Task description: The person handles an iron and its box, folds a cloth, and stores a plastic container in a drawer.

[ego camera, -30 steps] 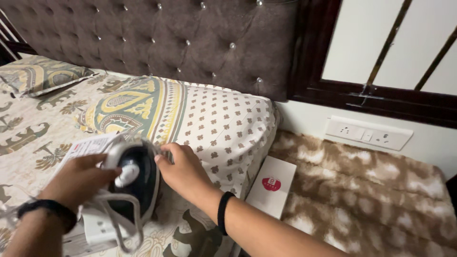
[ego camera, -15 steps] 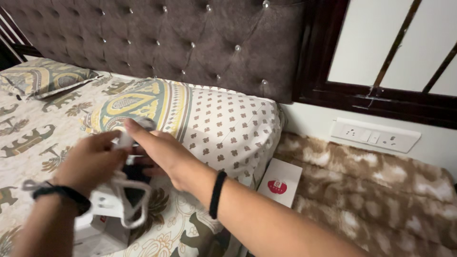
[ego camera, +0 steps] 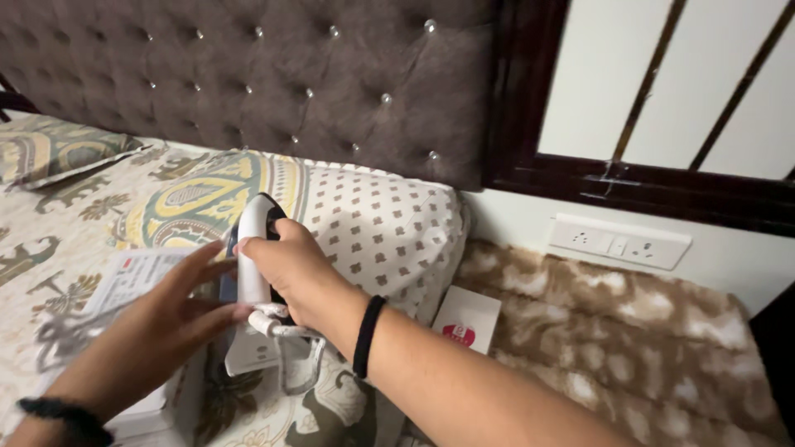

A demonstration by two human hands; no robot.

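Observation:
A white and black clothes iron (ego camera: pixel 255 240) is held upright above the bed. My right hand (ego camera: pixel 294 273) is wrapped around its handle from the right. My left hand (ego camera: pixel 174 310) touches the iron's lower left side with fingers spread. The iron's white cord (ego camera: pixel 286 339) hangs in loops beneath it. A white cardboard box (ego camera: pixel 157 397) sits on the bed under my left forearm, partly hidden. A printed paper leaflet (ego camera: pixel 128 277) lies on the bedspread behind my left hand.
A dotted pillow (ego camera: pixel 373 232) leans against the brown tufted headboard (ego camera: pixel 273 74). A second pillow (ego camera: pixel 50 153) lies far left. A brown and white furry blanket (ego camera: pixel 613 331) lies on the right, with a small white card (ego camera: pixel 466 319) at its edge. A wall socket panel (ego camera: pixel 619 240) sits above it.
The iron has been lifted off the box and turned upright. My right hand moved from the iron's side onto its handle. My left hand shifted to its lower side.

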